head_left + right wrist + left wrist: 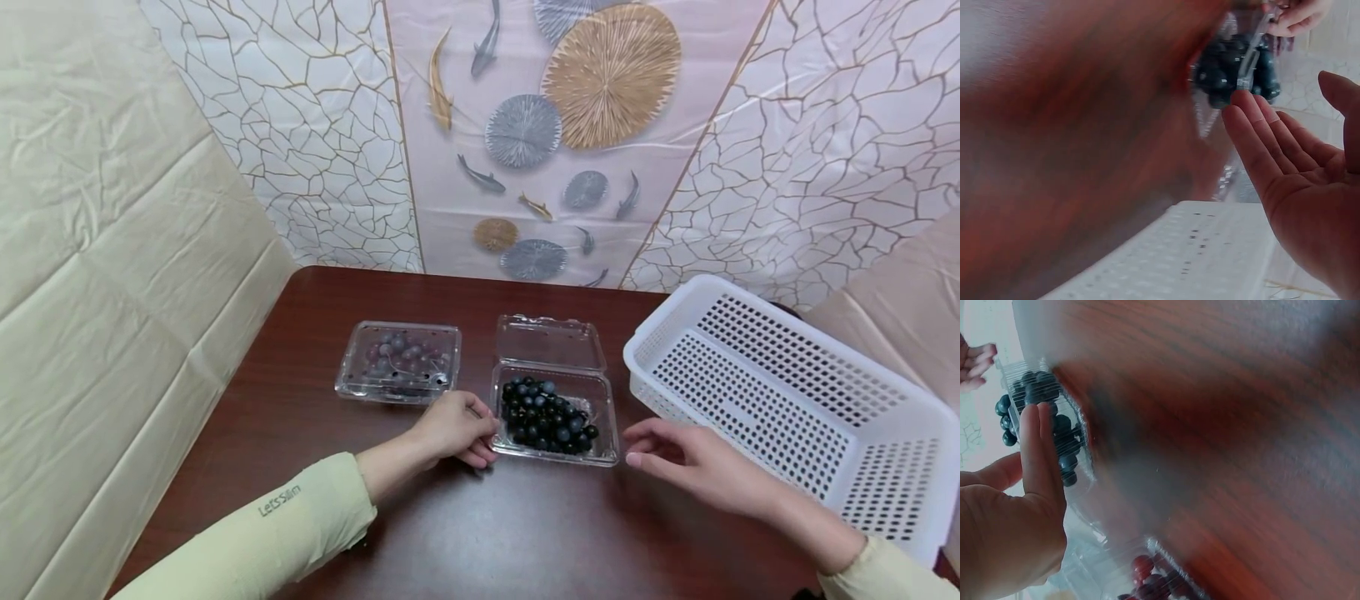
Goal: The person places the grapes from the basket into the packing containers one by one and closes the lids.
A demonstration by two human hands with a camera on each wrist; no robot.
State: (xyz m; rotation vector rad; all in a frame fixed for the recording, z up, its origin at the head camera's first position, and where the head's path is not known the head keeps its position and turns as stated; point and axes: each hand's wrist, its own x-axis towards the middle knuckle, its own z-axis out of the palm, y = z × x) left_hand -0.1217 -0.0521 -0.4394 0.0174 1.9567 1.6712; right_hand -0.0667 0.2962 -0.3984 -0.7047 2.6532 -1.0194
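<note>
A clear plastic clamshell box (606,392) lies on the table with its lid (551,343) folded back, away from the person. Inside it is a bunch of dark grapes (543,417). At the box's left wall is my left hand (459,429), its fingertips right at the rim; the left wrist view has two fingers (1038,447) straight along the wall. My right hand (697,462) is beside the right wall, its fingers (1252,140) extended towards the box and holding nothing. Left of them sits a second clamshell box (352,367), lid closed over reddish-purple grapes (405,354).
A white perforated plastic basket (862,371) stands at the right, just beyond the right forearm. The dark red wooden table (465,533) ends at a patterned backdrop (525,208) behind. Cream-coloured fabric (112,250) walls the left side.
</note>
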